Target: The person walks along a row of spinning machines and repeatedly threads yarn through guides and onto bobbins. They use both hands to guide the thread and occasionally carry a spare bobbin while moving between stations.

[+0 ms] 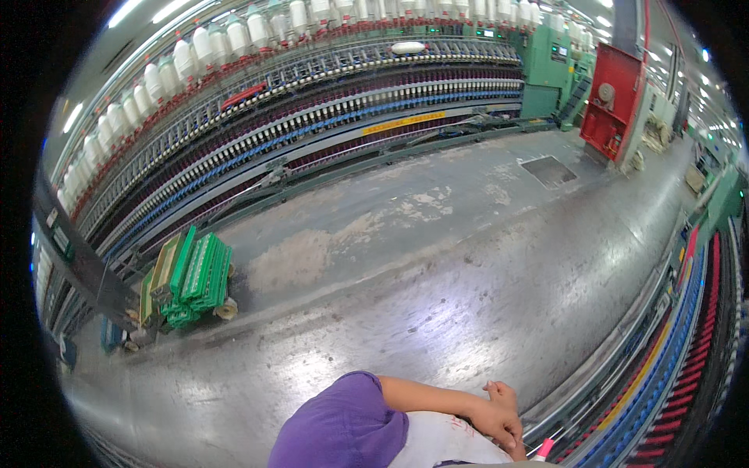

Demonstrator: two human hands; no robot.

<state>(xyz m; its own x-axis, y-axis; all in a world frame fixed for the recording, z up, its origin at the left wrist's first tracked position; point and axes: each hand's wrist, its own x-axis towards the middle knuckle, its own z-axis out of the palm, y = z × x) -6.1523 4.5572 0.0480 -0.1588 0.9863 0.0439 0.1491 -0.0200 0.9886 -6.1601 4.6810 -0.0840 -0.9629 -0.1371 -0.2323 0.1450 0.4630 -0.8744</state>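
My left arm, in a purple sleeve, crosses my white garment [437, 438] toward the right. The fingers of my left hand [498, 423] bend down over my right wrist, the two hands crossing there. Just beyond it shows my right hand [503, 396], its fingers partly visible and slightly apart, with nothing seen in them. Most of the right forearm is hidden. A pink-and-white bobbin-like piece [544, 450] stands close to the hands, at the edge of the near spinning machine [624, 402]; no finger visibly touches it.
A long spinning frame [335, 117] lines the far side, with white yarn bobbins [238, 35] hung above. Stacked green plastic trays [201, 269] lie on the floor at left, beside a dark post [86, 265]. A red cabinet [610, 101] and a floor grate [548, 171] are at the far right.
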